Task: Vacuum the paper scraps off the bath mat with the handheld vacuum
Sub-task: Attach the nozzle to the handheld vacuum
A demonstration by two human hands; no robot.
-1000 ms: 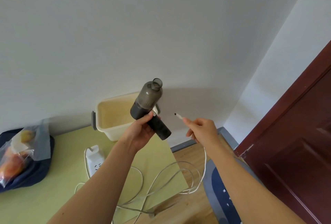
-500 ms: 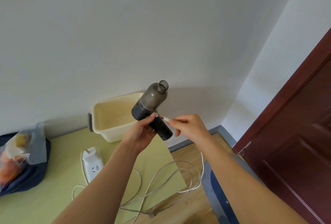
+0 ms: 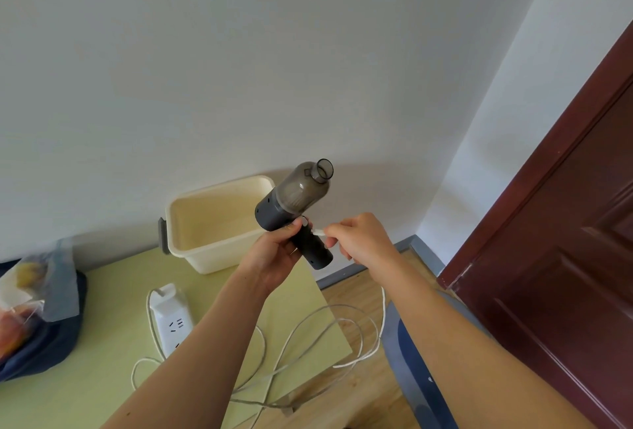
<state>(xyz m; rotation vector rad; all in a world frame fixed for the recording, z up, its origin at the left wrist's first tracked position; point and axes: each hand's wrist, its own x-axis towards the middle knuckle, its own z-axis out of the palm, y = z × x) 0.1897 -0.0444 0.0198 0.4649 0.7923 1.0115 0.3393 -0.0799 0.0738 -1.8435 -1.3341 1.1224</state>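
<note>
A dark grey handheld vacuum [image 3: 291,202] with a smoky clear dust cup is held up in front of the wall, nozzle pointing up and right. My left hand [image 3: 274,250] grips its handle from the left. My right hand [image 3: 359,240] pinches the white plug of a charging cable [image 3: 318,232] right against the handle, just below the button. The white cable [image 3: 380,319] hangs down from that hand. A dark blue bath mat [image 3: 421,380] lies on the wood floor at the bottom right, mostly hidden by my right arm; one pale scrap shows on it.
A cream plastic tub [image 3: 209,223] stands on a pale green tabletop [image 3: 85,360] by the wall. A white power strip [image 3: 171,319] with looped cables lies on it. A dark blue bag [image 3: 44,332] with a plastic bag of fruit sits left. A dark red door [image 3: 565,257] stands right.
My right hand has brought the cable plug leftward from open air until it touches the vacuum's handle. The vacuum has tilted slightly and stayed in my left hand.
</note>
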